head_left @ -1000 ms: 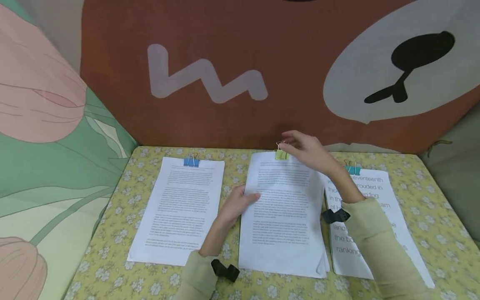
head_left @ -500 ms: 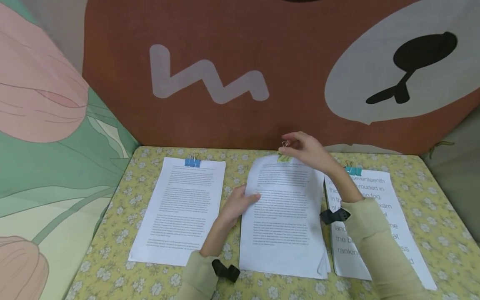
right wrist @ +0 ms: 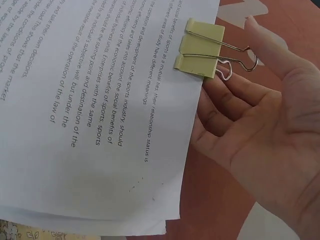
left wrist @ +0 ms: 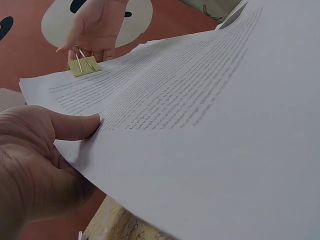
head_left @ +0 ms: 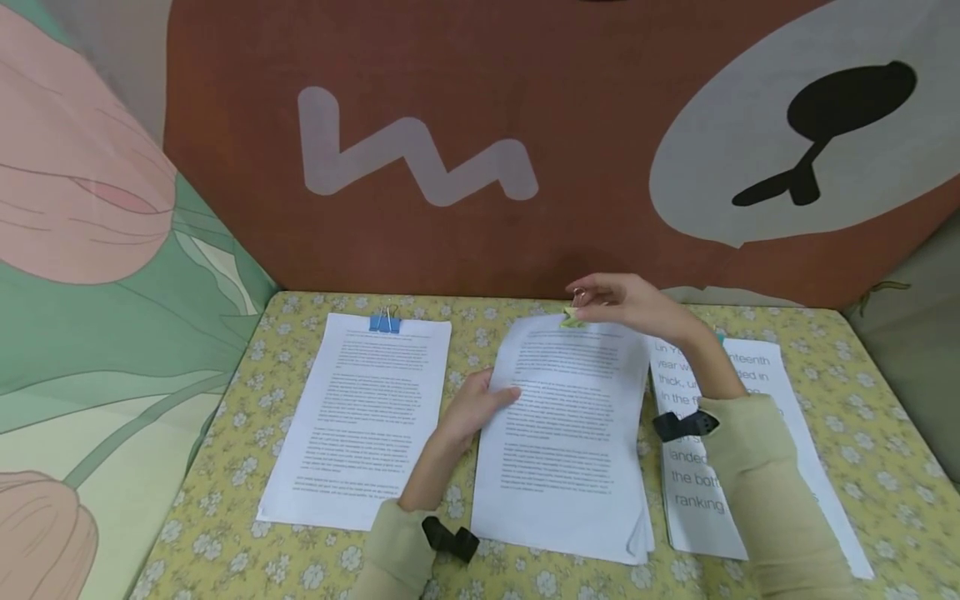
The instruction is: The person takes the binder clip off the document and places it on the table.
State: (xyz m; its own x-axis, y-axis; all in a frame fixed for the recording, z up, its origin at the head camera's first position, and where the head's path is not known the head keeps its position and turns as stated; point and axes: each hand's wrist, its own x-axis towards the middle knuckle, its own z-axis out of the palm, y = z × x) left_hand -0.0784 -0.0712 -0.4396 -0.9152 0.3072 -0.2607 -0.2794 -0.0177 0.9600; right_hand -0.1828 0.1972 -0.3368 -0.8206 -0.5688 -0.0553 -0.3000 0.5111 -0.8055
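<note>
A stack of printed paper lies in the middle of the head view, its upper part bowed upward. My left hand grips its left edge, thumb on the printed side and the other fingers underneath. A yellow-green binder clip sits on the top edge, its wire handles standing out past the paper. My right hand is at that edge, fingers behind the clip and paper. In the right wrist view its thumb stands out straight, apart from the clip handles.
To the left lies another stack with a blue binder clip. A large-print stack lies to the right, partly under my right forearm. The table wears a yellow floral cloth, and a brown printed backdrop rises behind it.
The stack's top edge has lifted and bowed, and the clip has tilted and moved right. My right hand has shifted right and slightly down; the left keeps its grip.
</note>
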